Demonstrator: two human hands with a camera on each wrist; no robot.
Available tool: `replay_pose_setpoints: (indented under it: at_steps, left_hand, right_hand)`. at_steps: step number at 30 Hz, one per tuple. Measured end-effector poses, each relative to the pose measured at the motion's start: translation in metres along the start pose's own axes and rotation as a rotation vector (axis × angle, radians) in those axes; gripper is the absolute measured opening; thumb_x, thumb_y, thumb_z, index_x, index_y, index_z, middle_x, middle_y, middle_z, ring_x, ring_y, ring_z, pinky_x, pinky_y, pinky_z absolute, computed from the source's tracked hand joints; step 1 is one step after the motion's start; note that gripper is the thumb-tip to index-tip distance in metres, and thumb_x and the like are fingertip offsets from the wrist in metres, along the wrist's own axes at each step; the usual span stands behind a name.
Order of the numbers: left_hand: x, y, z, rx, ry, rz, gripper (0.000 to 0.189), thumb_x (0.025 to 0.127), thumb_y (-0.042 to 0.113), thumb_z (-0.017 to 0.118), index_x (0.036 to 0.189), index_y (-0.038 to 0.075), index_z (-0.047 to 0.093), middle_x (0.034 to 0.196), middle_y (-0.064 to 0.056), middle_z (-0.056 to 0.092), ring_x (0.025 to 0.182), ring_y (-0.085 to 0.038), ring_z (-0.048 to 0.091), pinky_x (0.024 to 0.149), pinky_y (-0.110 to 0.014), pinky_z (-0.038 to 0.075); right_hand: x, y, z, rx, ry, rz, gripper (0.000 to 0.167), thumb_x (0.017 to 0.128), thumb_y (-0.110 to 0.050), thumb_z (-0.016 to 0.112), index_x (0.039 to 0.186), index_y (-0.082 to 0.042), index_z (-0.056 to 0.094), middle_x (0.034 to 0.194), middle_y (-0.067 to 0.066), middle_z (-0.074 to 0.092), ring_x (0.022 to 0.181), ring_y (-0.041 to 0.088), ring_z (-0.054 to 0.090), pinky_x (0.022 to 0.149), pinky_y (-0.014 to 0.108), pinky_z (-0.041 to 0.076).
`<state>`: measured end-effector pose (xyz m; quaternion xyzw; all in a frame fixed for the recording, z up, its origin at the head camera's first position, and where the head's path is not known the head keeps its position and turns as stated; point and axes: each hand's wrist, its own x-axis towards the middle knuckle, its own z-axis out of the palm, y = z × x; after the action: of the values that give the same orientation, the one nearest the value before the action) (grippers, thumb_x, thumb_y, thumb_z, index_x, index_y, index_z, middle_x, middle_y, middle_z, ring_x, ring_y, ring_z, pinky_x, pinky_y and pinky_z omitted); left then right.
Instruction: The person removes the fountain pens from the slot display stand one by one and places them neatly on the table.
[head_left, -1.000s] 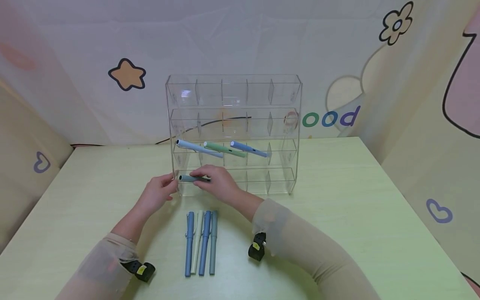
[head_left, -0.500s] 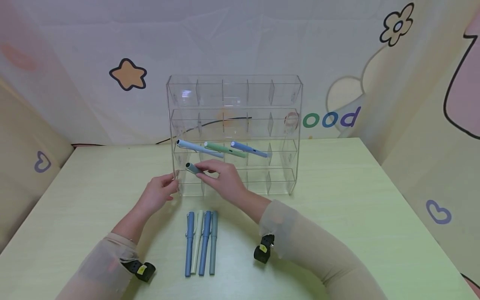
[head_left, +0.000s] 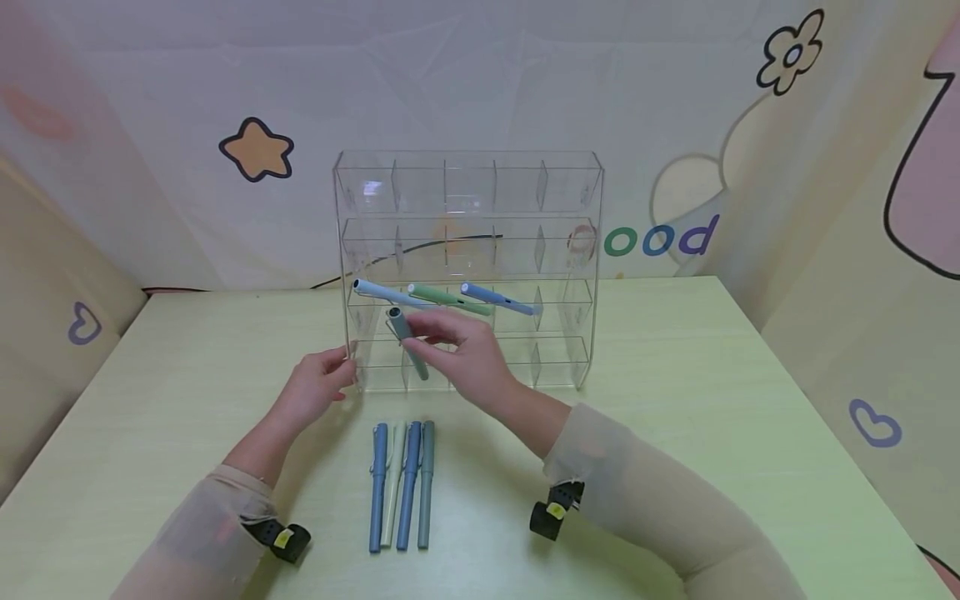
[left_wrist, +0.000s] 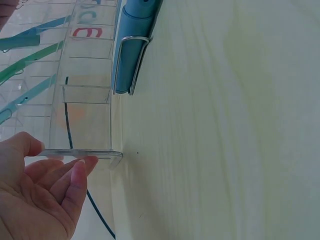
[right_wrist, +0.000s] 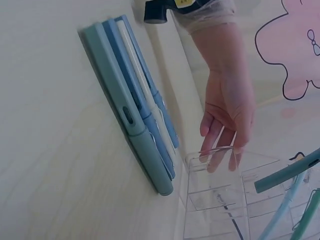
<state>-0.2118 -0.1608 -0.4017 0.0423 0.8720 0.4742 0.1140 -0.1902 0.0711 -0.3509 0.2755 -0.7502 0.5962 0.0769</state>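
My right hand (head_left: 471, 354) pinches a teal pen (head_left: 397, 323) between thumb and fingers, in front of the lower left of a clear acrylic rack (head_left: 525, 218). This pen is tilted, its capped end up and to the left; the right wrist view shows part of it (right_wrist: 285, 174). My left hand (head_left: 318, 387) pinches the rack's left side panel near the bottom, thumb on one face and fingers on the other in the left wrist view. One tier above the lowest, a light blue pen (head_left: 390, 293), a green pen (head_left: 450, 297) and a blue pen (head_left: 498, 298) lie slanted.
Several capped pens lie side by side on the table in front of the rack: a blue pen (head_left: 377, 500), a pale green pen (head_left: 392, 500), another blue pen (head_left: 408, 500) and a teal pen (head_left: 426, 500). A printed curtain (head_left: 487, 75) hangs behind the rack.
The teal pen has come up from the lowest tier at the left and swung from nearly level to steeply tilted. My right hand has moved up and right with it; my left hand stays put.
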Motion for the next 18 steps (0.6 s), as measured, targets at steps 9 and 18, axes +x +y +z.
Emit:
replay_pose_setpoints:
  at_steps: [9,18]
  left_hand:
    - [0.0,0.0,0.001,-0.002,-0.002,-0.01,0.05,0.098,0.024,0.042,0.142,0.0,0.035,0.132,-0.024,0.049,0.107,-0.034,0.056,0.077,-0.034,0.052]
    - [0.0,0.0,0.0,-0.005,0.004,0.01,0.049,0.098,0.022,0.042,0.141,-0.002,0.035,0.131,-0.025,0.049,0.108,-0.036,0.056,0.077,-0.036,0.052]
  right_hand:
    - [-0.023,-0.003,-0.01,0.057,-0.034,0.14,0.028,0.086,-0.011,0.066,0.113,-0.002,0.065,0.104,0.007,0.067,0.091,0.016,0.064,0.08,0.028,0.052]
    - [-0.042,0.0,-0.02,0.125,-0.038,0.27,0.029,0.084,-0.008,0.067,0.112,0.001,0.064,0.106,0.011,0.066,0.092,0.02,0.064,0.081,0.03,0.051]
